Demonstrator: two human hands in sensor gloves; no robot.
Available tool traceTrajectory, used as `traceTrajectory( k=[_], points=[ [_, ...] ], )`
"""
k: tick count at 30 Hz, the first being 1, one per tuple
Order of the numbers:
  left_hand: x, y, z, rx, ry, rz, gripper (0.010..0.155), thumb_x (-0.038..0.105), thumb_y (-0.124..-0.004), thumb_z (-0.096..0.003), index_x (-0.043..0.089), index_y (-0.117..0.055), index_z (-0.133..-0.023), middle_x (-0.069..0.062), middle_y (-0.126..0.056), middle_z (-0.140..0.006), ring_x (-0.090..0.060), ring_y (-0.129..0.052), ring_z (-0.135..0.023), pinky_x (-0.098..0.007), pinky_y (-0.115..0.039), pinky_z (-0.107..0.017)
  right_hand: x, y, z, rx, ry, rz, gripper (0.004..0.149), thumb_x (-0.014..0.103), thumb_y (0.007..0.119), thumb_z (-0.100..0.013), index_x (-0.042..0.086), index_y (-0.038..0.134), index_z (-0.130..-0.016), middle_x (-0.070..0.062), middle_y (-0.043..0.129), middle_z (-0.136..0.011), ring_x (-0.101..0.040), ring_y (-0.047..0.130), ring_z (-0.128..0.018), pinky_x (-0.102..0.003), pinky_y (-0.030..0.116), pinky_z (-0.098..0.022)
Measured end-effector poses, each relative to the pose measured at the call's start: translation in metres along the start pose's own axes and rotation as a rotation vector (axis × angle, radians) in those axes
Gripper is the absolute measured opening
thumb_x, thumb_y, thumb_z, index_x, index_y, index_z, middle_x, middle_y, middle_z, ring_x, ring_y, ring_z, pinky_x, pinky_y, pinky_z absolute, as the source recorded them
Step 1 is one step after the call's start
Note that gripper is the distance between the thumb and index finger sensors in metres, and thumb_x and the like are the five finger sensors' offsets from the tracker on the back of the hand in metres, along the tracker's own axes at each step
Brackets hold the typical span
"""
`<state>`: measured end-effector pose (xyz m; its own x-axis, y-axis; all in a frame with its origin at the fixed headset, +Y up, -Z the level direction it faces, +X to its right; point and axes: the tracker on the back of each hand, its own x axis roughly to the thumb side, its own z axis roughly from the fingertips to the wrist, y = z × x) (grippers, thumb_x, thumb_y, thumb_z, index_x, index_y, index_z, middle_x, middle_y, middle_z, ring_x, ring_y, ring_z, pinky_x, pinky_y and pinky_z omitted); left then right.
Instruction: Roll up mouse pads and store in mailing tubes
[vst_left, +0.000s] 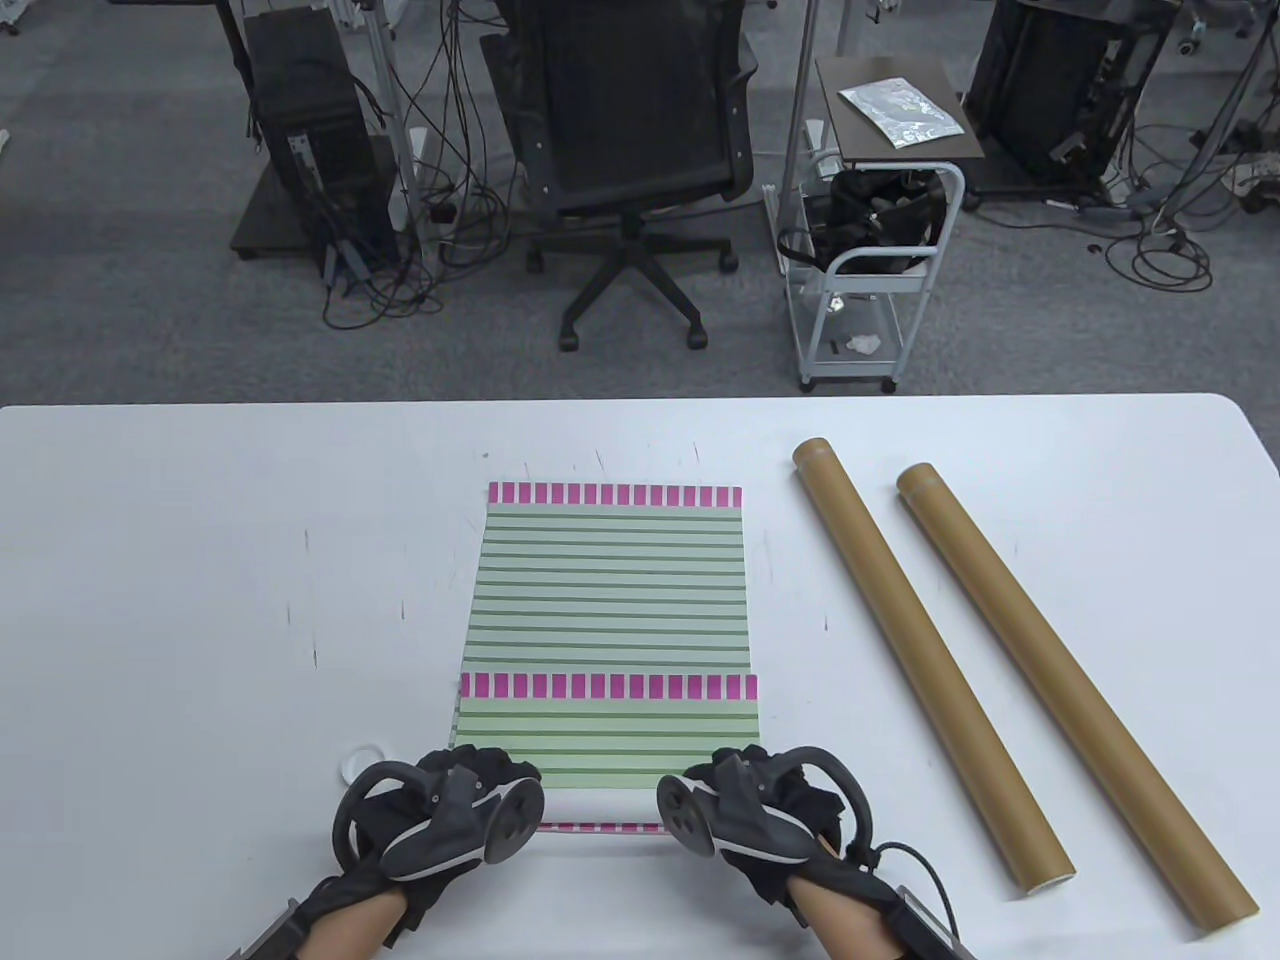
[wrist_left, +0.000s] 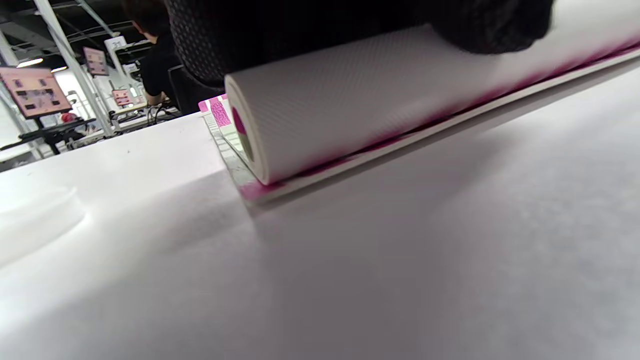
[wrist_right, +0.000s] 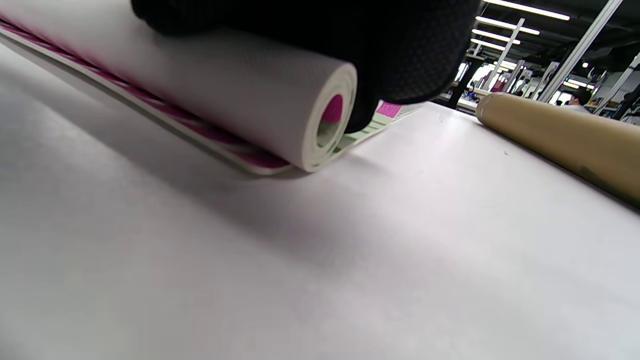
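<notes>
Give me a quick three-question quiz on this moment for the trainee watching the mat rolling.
1. True or false: both mailing tubes lie on the table right of the mats.
2. Which hands rest on the rolled mat? A) left hand only B) right hand only C) both
3. Fill in: the roll's outer face is ___.

Key: 1 true; 2 C; 3 white.
</notes>
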<state>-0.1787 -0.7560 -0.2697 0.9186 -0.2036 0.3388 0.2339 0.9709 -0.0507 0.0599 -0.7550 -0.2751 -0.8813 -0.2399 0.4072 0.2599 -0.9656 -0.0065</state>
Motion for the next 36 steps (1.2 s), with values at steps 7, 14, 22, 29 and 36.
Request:
traceTrajectory(
  k=[7, 14, 22, 29, 36],
  points=[
    [-0.001, -0.002, -0.002, -0.002, 0.001, -0.002, 0.05, 0.048, -0.066, -0.0402, 0.045, -0.069, -0.09, 0.016, -0.082, -0.092, -0.01, -0.087, -0.088, -0.034, -0.074, -0.075, -0.002, -0.009, 0.006, -0.022, 0.012, 0.013, 0.051, 0.039, 0.076, -0.038, 0.032, 0.072, -0.088, 0.003, 0.083, -0.088, -0.021, 0.09, -0.073, -0.039, 0.078, -0.055],
    [-0.002, -0.002, -0.002, -0.001, 0.01, -0.009, 0.05, 0.047, -0.064, -0.0408, 0.045, -0.069, -0.09, 0.016, -0.083, -0.092, -0.009, -0.088, -0.086, -0.032, -0.076, -0.073, 0.002, -0.006, 0.004, -0.018, 0.001, 0.04, 0.049, 0.038, 0.075, -0.038, 0.03, 0.074, -0.087, 0.003, 0.085, -0.086, -0.021, 0.092, -0.071, -0.038, 0.079, -0.054],
    [-0.004, -0.002, -0.001, -0.014, -0.031, -0.046, 0.058, 0.052, -0.075, -0.0349, 0.047, -0.065, -0.091, 0.019, -0.082, -0.092, -0.005, -0.088, -0.086, -0.03, -0.077, -0.074, 0.002, -0.007, 0.005, -0.012, -0.002, 0.044, 0.05, 0.037, 0.072, -0.039, 0.029, 0.071, -0.089, 0.002, 0.083, -0.088, -0.022, 0.09, -0.072, -0.039, 0.079, -0.055],
    [-0.008, -0.002, 0.002, -0.04, -0.059, 0.013, 0.056, 0.05, -0.074, -0.0343, 0.045, -0.07, -0.09, 0.017, -0.086, -0.089, -0.008, -0.091, -0.083, -0.031, -0.079, -0.072, 0.006, -0.005, 0.009, -0.014, -0.042, 0.036, 0.05, 0.035, 0.07, -0.038, 0.029, 0.073, -0.087, 0.003, 0.085, -0.085, -0.021, 0.092, -0.069, -0.038, 0.08, -0.054],
    [-0.009, 0.008, 0.009, 0.122, -0.032, -0.019, 0.058, 0.055, -0.077, -0.0331, 0.046, -0.068, -0.09, 0.019, -0.08, -0.093, -0.007, -0.085, -0.089, -0.03, -0.076, -0.074, 0.007, -0.002, 0.005, 0.003, -0.034, 0.031, 0.051, 0.029, 0.064, -0.039, 0.026, 0.072, -0.089, -0.001, 0.084, -0.087, -0.023, 0.091, -0.071, -0.04, 0.079, -0.054]
  ],
)
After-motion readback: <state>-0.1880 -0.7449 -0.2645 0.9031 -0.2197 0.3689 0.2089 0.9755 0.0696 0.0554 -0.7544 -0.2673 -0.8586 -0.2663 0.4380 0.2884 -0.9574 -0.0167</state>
